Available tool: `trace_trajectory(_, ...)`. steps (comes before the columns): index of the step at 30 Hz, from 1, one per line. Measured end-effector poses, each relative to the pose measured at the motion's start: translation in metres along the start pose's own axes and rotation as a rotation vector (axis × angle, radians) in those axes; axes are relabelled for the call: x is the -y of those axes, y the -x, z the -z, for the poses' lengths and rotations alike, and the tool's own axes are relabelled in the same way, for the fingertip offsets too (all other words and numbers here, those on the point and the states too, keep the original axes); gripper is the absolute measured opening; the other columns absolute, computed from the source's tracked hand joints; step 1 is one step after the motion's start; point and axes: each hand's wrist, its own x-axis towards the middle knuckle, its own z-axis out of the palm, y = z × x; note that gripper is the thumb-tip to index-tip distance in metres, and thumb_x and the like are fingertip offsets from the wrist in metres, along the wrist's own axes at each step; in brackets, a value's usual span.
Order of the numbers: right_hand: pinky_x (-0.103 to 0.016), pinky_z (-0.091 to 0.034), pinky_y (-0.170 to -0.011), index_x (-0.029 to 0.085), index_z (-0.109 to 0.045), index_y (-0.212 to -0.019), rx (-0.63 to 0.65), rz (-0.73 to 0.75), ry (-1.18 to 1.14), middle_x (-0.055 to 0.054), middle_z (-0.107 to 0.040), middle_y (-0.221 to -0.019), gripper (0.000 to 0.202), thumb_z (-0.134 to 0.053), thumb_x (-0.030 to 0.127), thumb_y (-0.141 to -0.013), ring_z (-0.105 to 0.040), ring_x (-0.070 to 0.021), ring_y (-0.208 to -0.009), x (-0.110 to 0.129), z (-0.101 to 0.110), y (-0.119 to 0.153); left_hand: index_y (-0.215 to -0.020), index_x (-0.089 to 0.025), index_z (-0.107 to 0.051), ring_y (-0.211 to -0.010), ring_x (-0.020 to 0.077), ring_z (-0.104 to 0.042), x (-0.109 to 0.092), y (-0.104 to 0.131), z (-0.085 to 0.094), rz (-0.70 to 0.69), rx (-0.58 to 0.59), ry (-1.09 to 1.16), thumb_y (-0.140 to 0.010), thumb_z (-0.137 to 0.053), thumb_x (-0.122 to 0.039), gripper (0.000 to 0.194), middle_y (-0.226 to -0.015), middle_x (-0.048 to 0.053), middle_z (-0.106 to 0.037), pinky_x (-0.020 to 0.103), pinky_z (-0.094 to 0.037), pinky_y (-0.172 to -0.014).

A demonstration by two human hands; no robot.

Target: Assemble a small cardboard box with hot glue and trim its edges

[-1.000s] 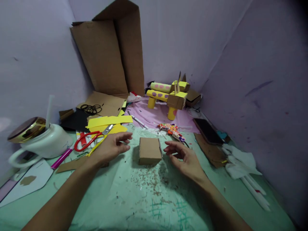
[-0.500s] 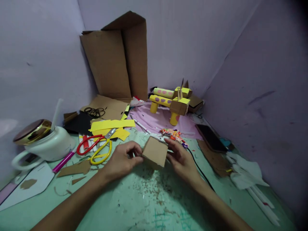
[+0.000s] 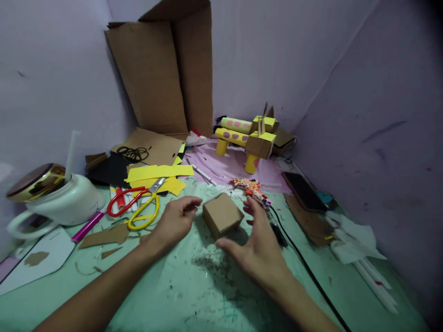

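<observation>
A small closed cardboard box (image 3: 222, 214) sits on the green tabletop between my hands. My left hand (image 3: 178, 219) is just left of it, fingers loosely bent and apart from the box, with nothing in them. To the box's right, my right hand (image 3: 254, 237) is open, thumb and fingers spread around its near right corner; whether the thumb touches it I cannot tell. Behind my right hand lies a colourfully patterned tool (image 3: 251, 188), apparently a glue gun, beside a black cord (image 3: 301, 258). Scissors (image 3: 148, 203) with red and yellow handles lie beyond my left hand.
Two yellow cardboard animal figures (image 3: 235, 136) stand on pink cloth at the back. Large folded cardboard (image 3: 148, 78) leans on the wall. A white mug (image 3: 74, 200), yellow paper strips (image 3: 159, 172) and a purple marker (image 3: 87, 226) are left; a phone (image 3: 304, 191) and white tissue (image 3: 356, 237) right.
The cardboard box was held tilted between both hands and now rests on the table, let go. Both hands have parted from it, the right opening wide. The view has tipped slightly downward.
</observation>
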Motion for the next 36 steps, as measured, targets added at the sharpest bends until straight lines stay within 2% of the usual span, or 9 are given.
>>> trace_trajectory(5, -0.06, -0.039, -0.104, 0.024, -0.02, -0.148, 0.047, 0.045, 0.022, -0.019, -0.047, -0.134, 0.105, -0.079, 0.026, -0.062, -0.049, -0.0398, -0.124, -0.009, -0.015, 0.0, -0.087, -0.018, -0.072, -0.085, 0.0228, -0.067, -0.011, 0.007, -0.006, -0.021, 0.108, 0.022, -0.07, -0.054, -0.022, 0.025, -0.087, 0.006, -0.075, 0.035, -0.051, -0.08)
trace_trajectory(10, -0.05, -0.025, -0.116, 0.024, -0.029, -0.148, 0.406, 0.193, -0.159, -0.014, -0.038, -0.152, 0.091, -0.07, 0.014, -0.067, -0.035, -0.0319, -0.141, -0.03, 0.012, -0.032, -0.071, -0.016, -0.065, -0.062, 0.0176, -0.06, -0.009, 0.007, 0.001, 0.026, 0.222, 0.004, -0.065, -0.058, -0.022, 0.011, -0.065, 0.002, -0.066, 0.028, -0.048, -0.059)
trace_trajectory(12, -0.048, -0.026, -0.116, 0.023, -0.024, -0.151, 0.459, 0.152, -0.248, -0.014, -0.033, -0.156, 0.095, -0.07, 0.015, -0.068, -0.033, -0.0308, -0.143, -0.035, 0.015, -0.035, -0.083, -0.014, -0.066, -0.064, 0.0169, -0.058, -0.006, 0.006, 0.002, 0.037, 0.231, -0.026, -0.06, -0.06, -0.016, 0.024, -0.073, 0.004, -0.066, 0.027, -0.046, -0.057)
trace_trajectory(15, -0.049, -0.022, -0.118, 0.022, -0.024, -0.153, 0.395, 0.112, -0.284, -0.014, -0.029, -0.159, 0.102, -0.077, 0.02, -0.065, -0.029, -0.032, -0.145, -0.04, 0.01, -0.03, -0.129, -0.014, -0.053, -0.075, 0.0188, -0.059, -0.004, 0.006, 0.001, 0.051, 0.244, -0.04, -0.058, -0.066, -0.015, 0.071, -0.108, 0.012, -0.064, 0.029, -0.048, -0.062)
trace_trajectory(17, -0.051, -0.019, -0.118, 0.022, -0.028, -0.151, 0.345, 0.101, -0.272, -0.014, -0.031, -0.158, 0.102, -0.081, 0.023, -0.064, -0.029, -0.0329, -0.145, -0.041, 0.005, -0.026, -0.141, -0.015, -0.043, -0.089, 0.0251, -0.061, -0.005, 0.006, -0.003, 0.041, 0.27, 0.012, -0.058, -0.073, -0.019, 0.088, -0.126, 0.017, -0.058, 0.035, -0.051, -0.072)
trace_trajectory(20, -0.053, -0.023, -0.116, 0.021, -0.035, -0.149, 0.303, 0.106, -0.296, -0.015, -0.044, -0.151, 0.094, -0.081, 0.026, -0.067, -0.04, -0.0334, -0.139, -0.042, 0.002, -0.024, -0.142, -0.015, -0.045, -0.111, 0.0329, -0.058, -0.009, 0.006, -0.013, 0.074, 0.289, 0.237, -0.059, -0.078, -0.021, 0.089, -0.135, 0.018, -0.055, 0.042, -0.049, -0.091)
trace_trajectory(24, -0.054, -0.029, -0.114, 0.02, -0.038, -0.148, 0.304, 0.139, -0.342, -0.013, -0.057, -0.139, 0.089, -0.08, 0.03, -0.07, -0.052, -0.0327, -0.129, -0.045, 0.0, -0.026, -0.142, -0.013, -0.046, -0.1, 0.0294, -0.066, -0.01, 0.005, -0.02, 0.193, 0.322, 0.417, -0.054, -0.08, -0.014, 0.094, -0.116, 0.014, -0.069, 0.04, -0.052, -0.088)
trace_trajectory(31, -0.055, -0.031, -0.112, 0.021, -0.033, -0.15, 0.296, 0.161, -0.359, -0.015, -0.053, -0.143, 0.091, -0.078, 0.03, -0.072, -0.049, -0.0327, -0.131, -0.049, -0.004, -0.025, -0.139, -0.011, -0.05, -0.095, 0.0278, -0.068, -0.007, 0.002, -0.018, 0.176, 0.314, 0.365, -0.052, -0.081, -0.014, 0.092, -0.104, 0.01, -0.073, 0.039, -0.053, -0.087)
trace_trajectory(36, -0.052, -0.031, -0.113, 0.02, -0.025, -0.153, 0.282, 0.133, -0.395, -0.016, -0.05, -0.145, 0.102, -0.081, 0.034, -0.068, -0.047, -0.0324, -0.133, -0.04, -0.003, -0.024, -0.138, -0.013, -0.048, -0.112, 0.0312, -0.062, -0.002, 0.002, -0.017, 0.097, 0.312, 0.363, -0.057, -0.083, -0.021, 0.088, -0.126, 0.014, -0.065, 0.039, -0.051, -0.094)
